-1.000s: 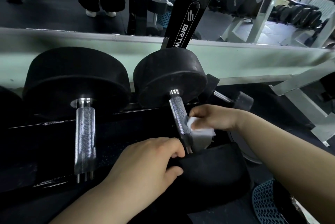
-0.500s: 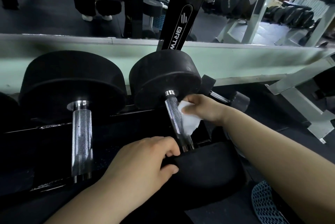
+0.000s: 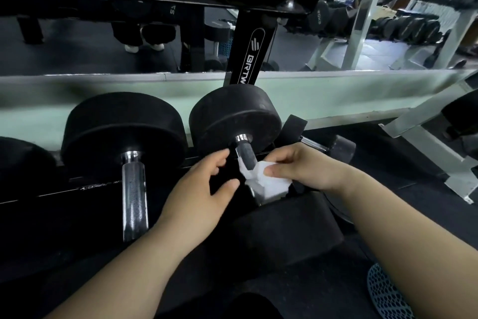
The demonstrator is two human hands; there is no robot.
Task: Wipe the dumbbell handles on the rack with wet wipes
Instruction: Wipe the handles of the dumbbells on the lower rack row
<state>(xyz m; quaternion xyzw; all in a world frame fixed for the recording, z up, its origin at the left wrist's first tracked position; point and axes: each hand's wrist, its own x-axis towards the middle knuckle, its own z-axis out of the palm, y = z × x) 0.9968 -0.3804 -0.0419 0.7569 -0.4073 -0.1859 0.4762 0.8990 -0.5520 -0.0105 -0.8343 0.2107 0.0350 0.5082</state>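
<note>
At nine o'clock in the view a black dumbbell (image 3: pixel 121 132) lay across the rack (image 3: pixel 77 188), its bare chrome grip (image 3: pixel 134 194) pointing toward six. Just right of it, near the centre, the left hand (image 3: pixel 199 189) hovered with fingers and thumb loosely spread in a C, holding nothing (whether its forefinger touched metal could not be told). At that hand's two o'clock ran the handle (image 3: pixel 245 157) of the next dumbbell (image 3: pixel 235 117), whose far head sat at twelve of both hands and whose near head (image 3: pixel 284 225) lay at six. The wet wipe (image 3: pixel 269 184) was draped round the handle's lower half, between the two hands, at three o'clock of the left thumb. The right hand (image 3: pixel 305 166) pinched the wipe's right part between thumb and curled fingers, sitting at the wipe's two o'clock, just beside the handle. At the right hand's two o'clock lay a smaller dumbbell (image 3: pixel 336 148). A blue perforated shoe (image 3: pixel 388 295) showed at five o'clock of the view.
</note>
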